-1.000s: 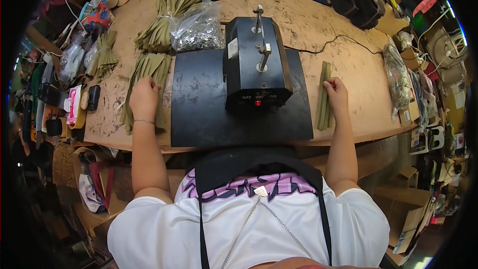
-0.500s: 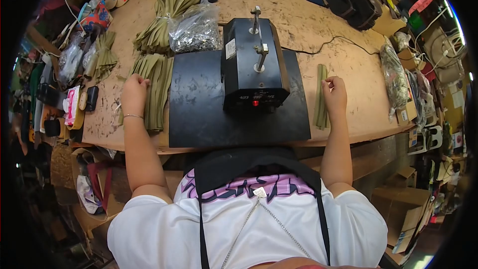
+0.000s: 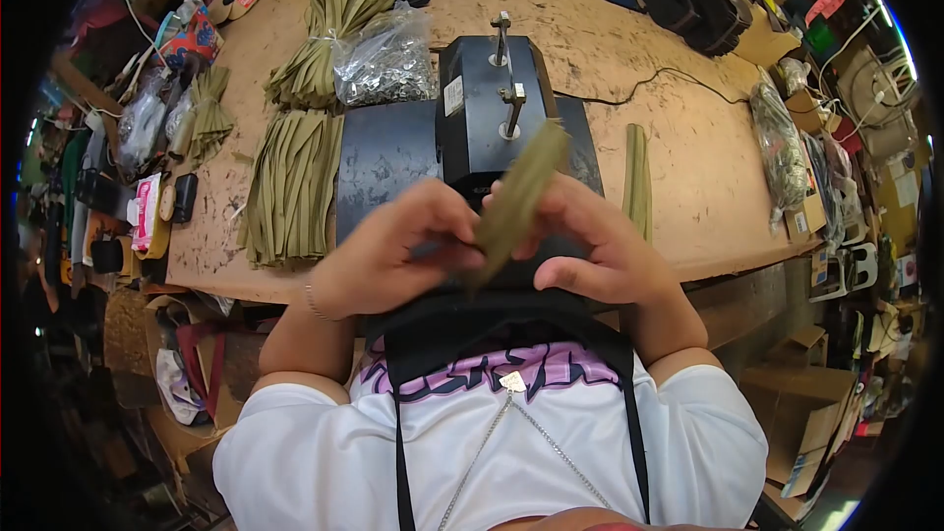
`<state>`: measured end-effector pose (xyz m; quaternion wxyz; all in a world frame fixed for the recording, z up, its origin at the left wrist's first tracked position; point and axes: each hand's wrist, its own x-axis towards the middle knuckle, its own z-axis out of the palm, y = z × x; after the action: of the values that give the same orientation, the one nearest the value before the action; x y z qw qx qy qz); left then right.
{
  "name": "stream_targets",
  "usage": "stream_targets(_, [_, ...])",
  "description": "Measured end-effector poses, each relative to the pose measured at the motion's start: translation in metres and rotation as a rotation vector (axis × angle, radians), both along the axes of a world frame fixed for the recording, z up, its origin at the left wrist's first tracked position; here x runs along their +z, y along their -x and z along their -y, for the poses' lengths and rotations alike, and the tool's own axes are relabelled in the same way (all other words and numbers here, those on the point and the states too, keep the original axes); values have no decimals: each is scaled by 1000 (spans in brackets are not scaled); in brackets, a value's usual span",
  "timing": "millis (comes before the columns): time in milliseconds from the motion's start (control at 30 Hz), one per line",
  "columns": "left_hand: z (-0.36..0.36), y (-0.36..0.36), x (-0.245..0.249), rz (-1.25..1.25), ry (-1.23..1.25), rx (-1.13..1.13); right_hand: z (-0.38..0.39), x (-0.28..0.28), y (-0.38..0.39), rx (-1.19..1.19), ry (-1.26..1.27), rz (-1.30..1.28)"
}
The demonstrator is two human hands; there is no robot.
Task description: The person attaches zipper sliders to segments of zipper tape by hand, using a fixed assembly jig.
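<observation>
A blurred olive strip (image 3: 519,199) slants up between my two hands, in front of the black machine (image 3: 487,108). The closed fingers of my left hand (image 3: 413,241) meet its lower left side. My right hand (image 3: 595,241) has its fingers at the strip's right side, with the thumb stretched out apart; the fingertips are partly behind the strip. Left of the black base plate (image 3: 383,157) lies a wide row of olive strips (image 3: 292,187). To the right of the plate rests a narrow pile of the same strips (image 3: 637,182).
Behind the row are a tied bundle of strips (image 3: 329,34) and a clear bag of metal pieces (image 3: 383,59). A black cable (image 3: 678,76) crosses the table (image 3: 708,167) to the right. Bags, boxes and a pink packet (image 3: 147,211) line the sides.
Both hands have moved inward from the strips at either side to the front of the machine. A raised olive strip is now between them, and the right-hand pile looks narrower.
</observation>
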<state>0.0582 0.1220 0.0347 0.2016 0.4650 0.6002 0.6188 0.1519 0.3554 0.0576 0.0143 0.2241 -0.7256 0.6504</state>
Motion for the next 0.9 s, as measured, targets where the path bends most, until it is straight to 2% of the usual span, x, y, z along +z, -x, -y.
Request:
stream_targets(67, [-7,-5,0,52,61,-122,-1,-1,9,46,-108,-249])
stream_targets(133, [-11,-8,0,131,122,-167,-4,-5,7,50,-84,-212])
stream_targets(233, [-17,-10,3,35,94,-119,-1,-4,5,-18,-120,-197])
stream_targets(367, [-13,-8,21,-169,89,120,5,-13,2,-122,-247,-222])
stream_targets(467, [-12,-9,29,-171,172,198,8,-8,-3,-172,-485,-220])
stream_targets(567, [-12,-7,27,-64,138,213,6,-7,-4,-186,-516,-202])
stream_targets(667, [-16,-10,33,-149,136,263,4,-10,-5,-166,-514,-187])
stream_targets(767, [-17,-7,33,-219,280,230,3,-14,-2,-121,-531,-241])
stream_targets(867, [-19,-4,23,-201,171,259,5,0,-8,-168,-534,39])
stream_targets(900, [-20,-4,24,-210,167,247,6,-5,-7,-214,-415,-20])
